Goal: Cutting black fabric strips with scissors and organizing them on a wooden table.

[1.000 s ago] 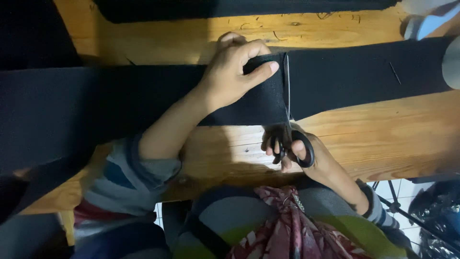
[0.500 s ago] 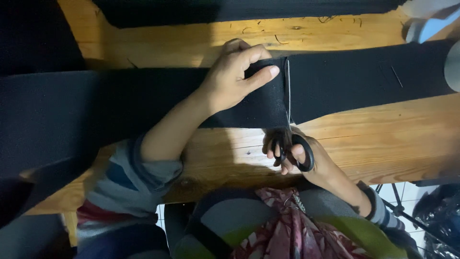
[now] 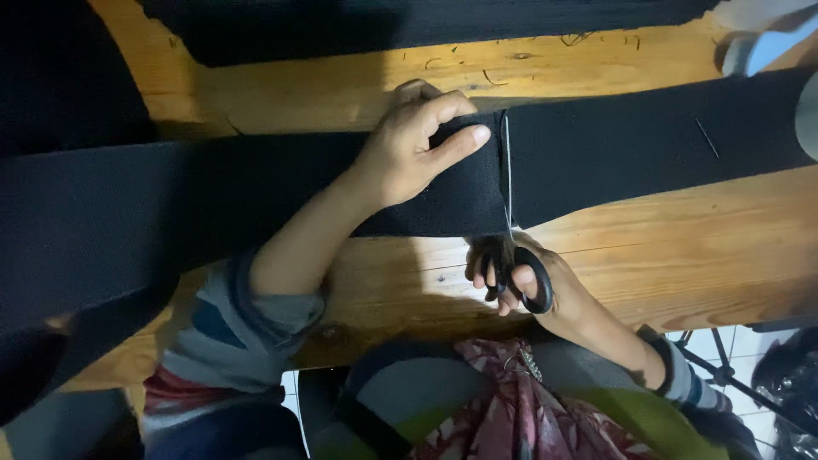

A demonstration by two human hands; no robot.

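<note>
A wide black fabric strip (image 3: 256,204) lies across the wooden worktop (image 3: 665,255). The left hand (image 3: 409,153) presses on it, grip curled over the strip's far edge. The right hand (image 3: 528,285) has its fingers closed through the handles of black scissors (image 3: 511,255), whose blades run across the strip just beside the left fingertips.

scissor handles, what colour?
Black. The scissors in the right hand have black loop handles, clearest in the head view, the only one.
</note>
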